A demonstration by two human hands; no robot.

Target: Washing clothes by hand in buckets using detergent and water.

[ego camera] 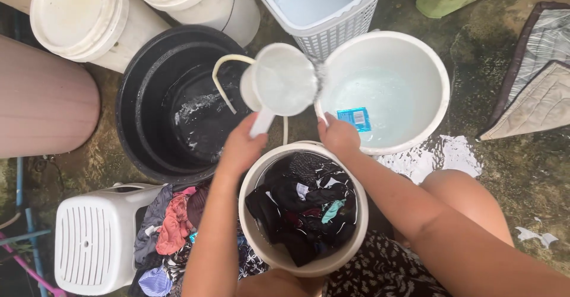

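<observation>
Head view looks straight down: the left hand (240,148) has its fingers clenched around the handle of a white plastic dipper (279,82), tipped so that water spills from its rim into the white basin (436,77) to the right. The right hand (338,135) rests on that basin's near rim, fingers curled over the edge and gripping it. A shallow layer of water lies in the basin, and a small blue sachet (354,119) floats or lies in it just beyond the right hand.

Directly below both hands stands a white bucket (255,243), full of dark wet clothes (303,208) with a bit of teal cloth among them. To the left of the dipper sits a big black tub (133,113) holding water, with a pale hose (221,74) curving into it. Beside the bucket, at lower left, a heap of mixed coloured laundry (172,231) lies against an overturned white stool or basket (89,237).

Farther out, a white perforated laundry basket (338,27) stands behind the basin, two lidded white pails (83,18) stand at upper left, and a quilted grey mat (534,89) lies at the right on the wet concrete floor (522,178). The person's bare knee (457,196) shows at lower right.
</observation>
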